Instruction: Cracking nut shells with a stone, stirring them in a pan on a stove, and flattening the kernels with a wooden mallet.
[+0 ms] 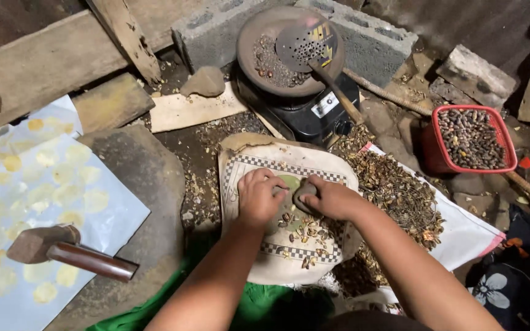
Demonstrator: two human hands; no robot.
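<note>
My right hand (332,197) grips a small dark stone (305,192) over a cloth-covered block (289,245) with a checkered border. My left hand (257,196) rests beside it on the cloth, fingers curled over something small I cannot make out. Broken brown shells and seeds (305,232) lie scattered on the cloth just below both hands.
A heap of shell husks (400,199) lies on a white sheet at right. A red basket of dark seeds (472,138) stands behind it. A stove with a pan and perforated ladle (292,52) sits at the back. A mallet (62,251) lies on a sheet with flat yellow discs (32,184).
</note>
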